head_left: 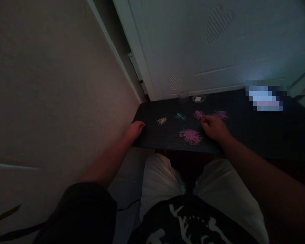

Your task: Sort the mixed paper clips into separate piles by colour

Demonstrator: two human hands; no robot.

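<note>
My right hand is closed over the dark table, its fingertips at the edge of a small pink pile of thin, short strips. Whatever is in its fingers, if anything, is hidden. A purple pile lies just behind that hand. To its left, nearer me, spreads a larger mixed pile, mostly pink and purple. Farther left are a small blue pile and a cream-yellow pile. My left hand rests at the table's left edge with curled fingers, apart from the piles, and no object shows in it.
At the back of the black table stand a clear container and a round clear lid with a white square on it. A bright, blurred-out object is at right. White panels rise behind; a wall is close on the left.
</note>
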